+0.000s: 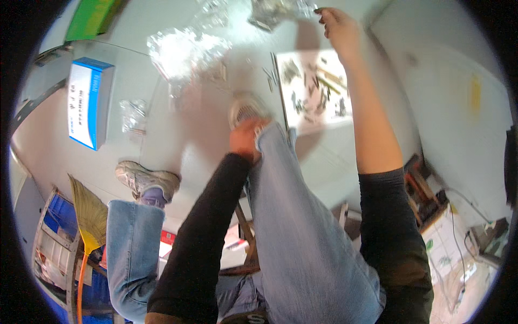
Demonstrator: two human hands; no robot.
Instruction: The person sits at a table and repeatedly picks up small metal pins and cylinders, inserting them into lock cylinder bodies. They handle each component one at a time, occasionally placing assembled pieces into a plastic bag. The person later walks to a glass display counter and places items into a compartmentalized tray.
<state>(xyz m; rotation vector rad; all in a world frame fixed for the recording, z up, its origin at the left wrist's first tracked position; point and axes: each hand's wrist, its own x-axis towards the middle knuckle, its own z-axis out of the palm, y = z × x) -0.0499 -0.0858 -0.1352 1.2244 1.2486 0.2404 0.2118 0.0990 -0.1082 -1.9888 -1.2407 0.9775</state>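
At the top of the view my right hand [339, 33] reaches far out, fingertips pinched on the edge of a clear plastic bag [272, 13]. The bag's contents look greyish and are blurred. My left hand [244, 139] lies at the cuff of my right jeans leg [294, 200], beside the shoe [245, 108]; its fingers are smeared and partly hidden. Below the right hand, next to that forearm, is a white board [294, 116] strewn with several small dark parts and strips. Left of it lies a crumpled clear plastic bag [186, 54].
A blue and white box [89, 102] stands at the left, near a small clear bag [133, 116]. A green object [89, 19] is at the upper left. A broom [89, 210] leans at the lower left by a metal rack [59, 243]. Cables [458, 243] hang at the right.
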